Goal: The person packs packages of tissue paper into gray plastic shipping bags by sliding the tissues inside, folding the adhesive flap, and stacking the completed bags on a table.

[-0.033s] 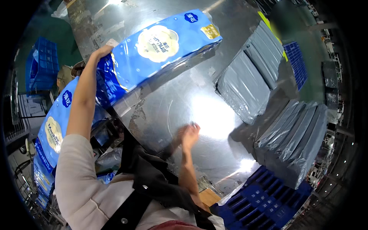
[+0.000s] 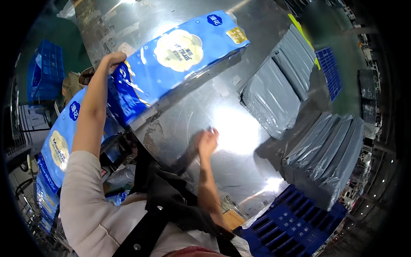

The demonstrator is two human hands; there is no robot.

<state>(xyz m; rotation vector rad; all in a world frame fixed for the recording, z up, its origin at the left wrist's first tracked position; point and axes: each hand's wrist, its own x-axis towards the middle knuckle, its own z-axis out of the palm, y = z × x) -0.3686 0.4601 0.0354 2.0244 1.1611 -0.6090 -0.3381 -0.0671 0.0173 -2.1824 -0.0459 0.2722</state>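
A long blue plastic pack (image 2: 145, 85) with a cream label lies slanted across the metal table's far left part. My left hand (image 2: 115, 61) grips its dark blue near end at the upper corner, the fingers partly hidden by the wrap. My right hand (image 2: 208, 142) is over the bare metal to the right of the pack, apart from it. Its fingers are loosely bent, slightly parted, with nothing seen in them. Beside my left arm stand more blue packs (image 2: 70, 128), partly covered by the sleeve.
Stacked flat grey plastic bags (image 2: 272, 96) lie on the metal table (image 2: 184, 128) to the right. Another grey bundle (image 2: 321, 150) sits nearer, by a dark blue ribbed plastic rack or crate (image 2: 291, 222). A blue crate (image 2: 49, 70) stands on the floor at far left.
My right hand has shifted slightly left and away from me. The dark blue end of the pack bulges a little nearer; my left hand keeps its grip.
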